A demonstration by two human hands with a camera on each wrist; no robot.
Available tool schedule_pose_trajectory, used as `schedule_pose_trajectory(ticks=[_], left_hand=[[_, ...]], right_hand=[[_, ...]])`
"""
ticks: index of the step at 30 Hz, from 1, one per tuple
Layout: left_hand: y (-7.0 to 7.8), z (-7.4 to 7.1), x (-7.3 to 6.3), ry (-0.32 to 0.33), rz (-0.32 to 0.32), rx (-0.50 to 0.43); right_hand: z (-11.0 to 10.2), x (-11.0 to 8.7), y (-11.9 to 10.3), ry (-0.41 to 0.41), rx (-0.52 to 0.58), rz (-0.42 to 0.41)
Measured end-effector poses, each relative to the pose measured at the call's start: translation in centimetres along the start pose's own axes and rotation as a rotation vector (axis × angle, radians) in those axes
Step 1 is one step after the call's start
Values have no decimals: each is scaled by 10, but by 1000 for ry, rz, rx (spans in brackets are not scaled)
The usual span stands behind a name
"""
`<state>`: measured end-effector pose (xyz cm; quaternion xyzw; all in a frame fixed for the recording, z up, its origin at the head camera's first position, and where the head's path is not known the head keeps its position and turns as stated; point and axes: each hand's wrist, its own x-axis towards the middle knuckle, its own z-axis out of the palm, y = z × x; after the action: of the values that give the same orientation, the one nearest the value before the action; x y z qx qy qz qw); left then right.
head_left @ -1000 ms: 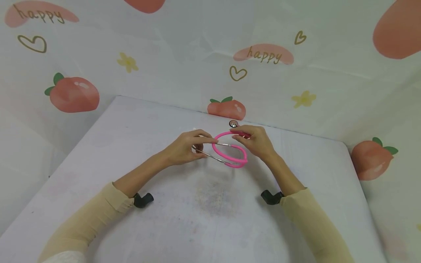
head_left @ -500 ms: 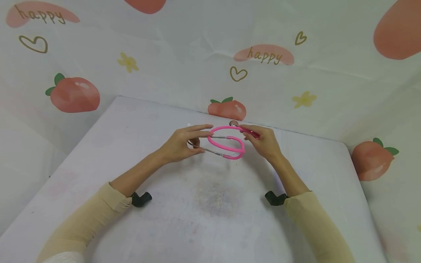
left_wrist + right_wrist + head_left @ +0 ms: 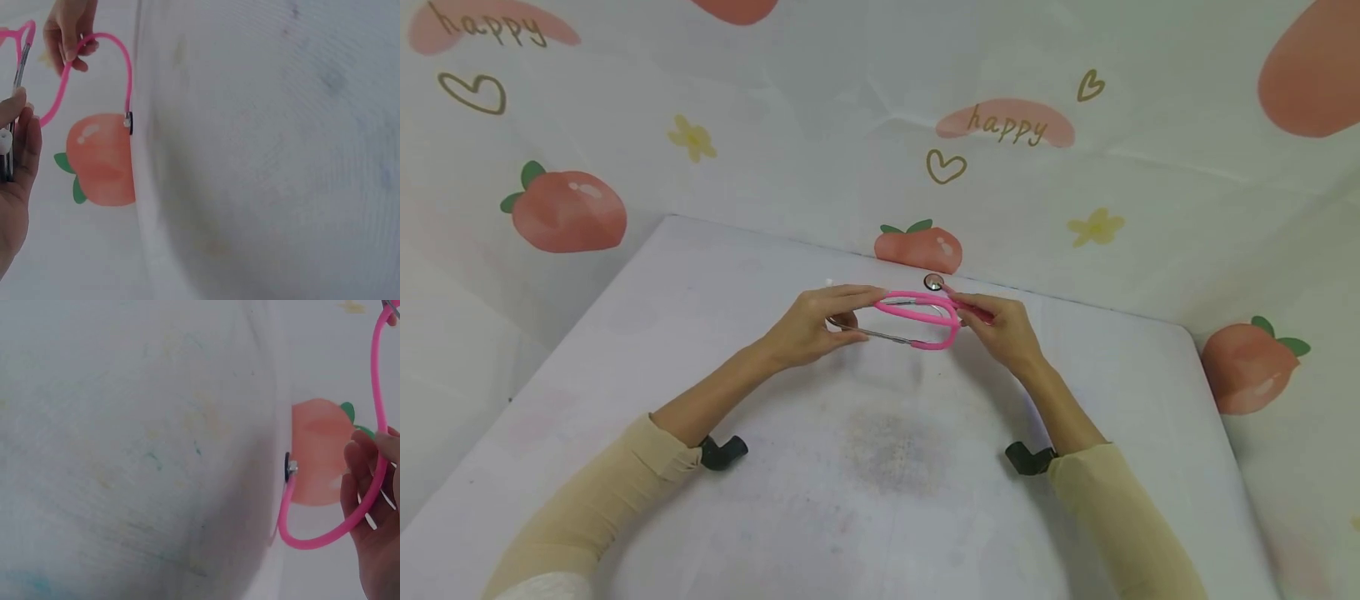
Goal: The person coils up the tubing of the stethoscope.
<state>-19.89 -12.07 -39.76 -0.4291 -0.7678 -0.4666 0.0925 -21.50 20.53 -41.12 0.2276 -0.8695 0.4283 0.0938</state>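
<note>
A stethoscope with bright pink tubing [image 3: 934, 345] is held above the back of the table between both hands. My left hand [image 3: 805, 329] grips its metal ear tubes [image 3: 887, 336]; a white eartip [image 3: 5, 141] shows by those fingers in the left wrist view. Thumb and fingers of my right hand [image 3: 1009, 329] pinch the pink tube nearer the chest piece [image 3: 933, 282]. That round chest piece is at the table's back edge, and the tube [image 3: 312, 542] bends down to it in the right wrist view.
The white table [image 3: 880, 517] meets a wall sheet [image 3: 790, 125] printed with peaches, hearts and flowers. Dark angled wrist mounts [image 3: 724, 452] stick out from the sleeve cuffs over the table.
My left hand has shifted slightly left and my right hand to the right, spreading them apart. The pink loop has risen and looks flatter. The chest piece stays in place.
</note>
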Motion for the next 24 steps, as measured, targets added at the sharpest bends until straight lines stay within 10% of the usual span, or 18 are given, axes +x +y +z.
schedule_pose_trajectory(ticks=[24], left_hand=[[-3, -9, 4, 196, -61, 79]], right_hand=[[0, -7, -3, -88, -101, -83]])
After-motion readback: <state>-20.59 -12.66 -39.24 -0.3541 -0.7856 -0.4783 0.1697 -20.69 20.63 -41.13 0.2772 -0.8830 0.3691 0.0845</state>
